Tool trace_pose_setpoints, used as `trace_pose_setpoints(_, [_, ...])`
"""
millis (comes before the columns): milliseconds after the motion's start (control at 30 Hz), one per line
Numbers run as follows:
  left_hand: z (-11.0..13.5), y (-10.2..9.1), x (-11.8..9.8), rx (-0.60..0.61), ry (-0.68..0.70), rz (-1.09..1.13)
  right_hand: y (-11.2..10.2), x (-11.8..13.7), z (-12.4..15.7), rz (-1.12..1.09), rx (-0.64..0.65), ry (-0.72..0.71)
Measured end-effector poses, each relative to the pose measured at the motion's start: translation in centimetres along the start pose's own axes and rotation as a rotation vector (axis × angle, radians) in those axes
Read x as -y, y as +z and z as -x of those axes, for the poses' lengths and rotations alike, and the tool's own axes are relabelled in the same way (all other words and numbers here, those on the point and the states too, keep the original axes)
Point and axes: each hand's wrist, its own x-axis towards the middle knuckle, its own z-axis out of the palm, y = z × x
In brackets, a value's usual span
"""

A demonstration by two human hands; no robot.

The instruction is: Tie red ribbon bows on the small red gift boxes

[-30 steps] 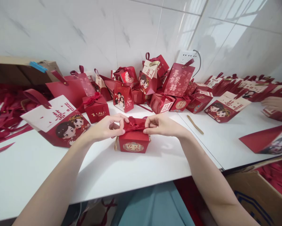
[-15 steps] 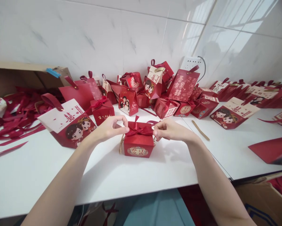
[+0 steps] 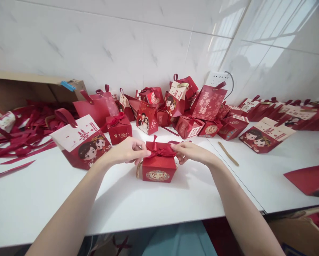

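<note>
A small red gift box (image 3: 159, 169) with a gold-patterned emblem on its front stands upright on the white table (image 3: 122, 209). A red ribbon bow (image 3: 162, 151) lies across its top. At the bow's left loop, my left hand (image 3: 131, 150) is closed, thumb and forefinger pinching the ribbon. My right hand (image 3: 189, 152) pinches the loop on the opposite side. Gold twisted cord (image 3: 138, 171) hangs at the box's left side. Parts of the ribbon are hidden behind my fingers.
Many red gift boxes (image 3: 147, 117) are heaped along the tiled wall. Loose red ribbons (image 3: 28, 122) lie at left beside a cardboard box (image 3: 80, 85). A gold strip (image 3: 228, 153) lies to the right. A white power strip (image 3: 215, 77) leans at the back.
The whole view has shifted slightly, with the scene lower in the picture. Both hands stay at the bow, and the right fingers now lie farther over its right loop.
</note>
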Motion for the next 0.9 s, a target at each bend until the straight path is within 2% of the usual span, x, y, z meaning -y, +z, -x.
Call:
trace_pose_setpoints(100, [0.0, 0.3, 0.4, -0.003, 0.039, -0.002, 0.1, 0.2, 0.1, -0.005, 0.012, -0.045])
trace_pose_setpoints(233, [0.0, 0.6, 0.7, 0.006, 0.059, 0.024, 0.1, 0.1, 0.3, 0.031, 0.038, -0.006])
trace_pose_setpoints(333, [0.0, 0.6, 0.8, 0.034, 0.094, 0.062, -0.2, 0.0, 0.4, 0.093, 0.045, -0.035])
trace_pose_setpoints(433, [-0.1, 0.6, 0.8, 0.038, 0.113, 0.086, -0.4, 0.3, 0.7, 0.159, 0.028, -0.082])
trace_pose_setpoints(533, [0.0, 0.6, 0.7, 0.028, 0.098, 0.098, -0.2, 0.6, 0.9, 0.099, -0.016, -0.112])
trace_pose_setpoints(600, [0.0, 0.6, 0.6, 0.013, 0.092, 0.087, 0.2, 0.7, 0.7, 0.056, -0.087, -0.168])
trace_pose_setpoints(733, [-0.1, 0.6, 0.4, 0.028, 0.092, 0.107, 1.2, 0.7, 0.0, 0.083, -0.326, -0.344])
trace_pose_setpoints(900, [-0.1, 0.7, 0.1, 0.045, 0.101, 0.149, 2.5, 0.4, -0.4, 0.131, -0.571, -0.672])
